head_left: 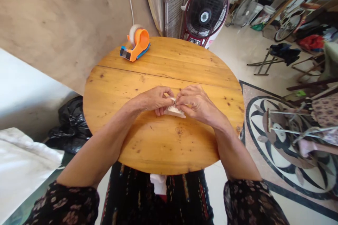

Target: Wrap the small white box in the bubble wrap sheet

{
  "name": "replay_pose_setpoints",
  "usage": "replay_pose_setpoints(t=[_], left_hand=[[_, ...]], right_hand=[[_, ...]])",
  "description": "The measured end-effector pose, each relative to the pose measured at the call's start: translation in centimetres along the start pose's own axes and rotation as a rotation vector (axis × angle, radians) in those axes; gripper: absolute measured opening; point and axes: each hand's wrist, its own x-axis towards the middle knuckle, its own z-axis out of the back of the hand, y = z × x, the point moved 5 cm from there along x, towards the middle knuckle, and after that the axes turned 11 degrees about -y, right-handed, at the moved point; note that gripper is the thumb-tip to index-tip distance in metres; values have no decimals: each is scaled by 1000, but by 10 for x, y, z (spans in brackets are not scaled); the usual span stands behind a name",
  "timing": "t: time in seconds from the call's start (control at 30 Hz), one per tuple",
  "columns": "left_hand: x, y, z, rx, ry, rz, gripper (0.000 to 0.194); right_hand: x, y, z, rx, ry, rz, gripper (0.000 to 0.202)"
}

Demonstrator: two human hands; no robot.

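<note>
Both hands meet over the middle of a round wooden table [158, 144]. Between them is a small whitish piece [174, 111], perhaps cloth or paper; its exact kind is too small to tell. My left hand [160, 100] pinches its left and upper side with thumb and forefinger, other fingers curled beneath. My right hand [192, 101] has its fingertips pressed together on the upper right side of the same piece. The piece's lower edge shows below the fingers, close to the tabletop.
An orange tape dispenser [139, 45] with a tape roll stands at the table's back left. Behind the table is a fan [204, 17]. Black plastic bags [72, 124] lie left of the table. A white cloth [158, 184] rests on the lap. A stool [268, 59] stands at right.
</note>
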Motion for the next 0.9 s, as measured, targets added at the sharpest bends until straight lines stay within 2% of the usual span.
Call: replay_pose_setpoints(t=[0.23, 0.33, 0.4, 0.47, 0.53, 0.6, 0.67, 0.77, 0.9], left_hand=[[2, 1, 1, -28, 28, -2, 22], [3, 1, 2, -24, 26, 11, 21], [2, 0, 2, -24, 26, 22, 20], [2, 0, 2, -26, 21, 40, 20], [3, 1, 1, -30, 10, 64, 20], [3, 1, 1, -34, 1, 82, 20], [3, 1, 1, -38, 5, 82, 20], [2, 1, 1, -29, 2, 79, 21], [1, 0, 2, -30, 16, 71, 23]], right_hand=[[-4, 15, 3, -83, 116, 54, 18], [-5, 18, 7, -44, 93, 42, 18], [-6, 18, 13, 95, 57, 57, 17], [-7, 14, 23, 307, -32, 30, 22], [-8, 2, 35, 476, -197, -73, 28], [-9, -13, 42, 525, -369, -215, 30], [-9, -26, 40, 496, -448, -334, 31], [-7, -38, 26, 418, -392, -449, 28], [-9, -53, 7, 311, -182, -530, 18]])
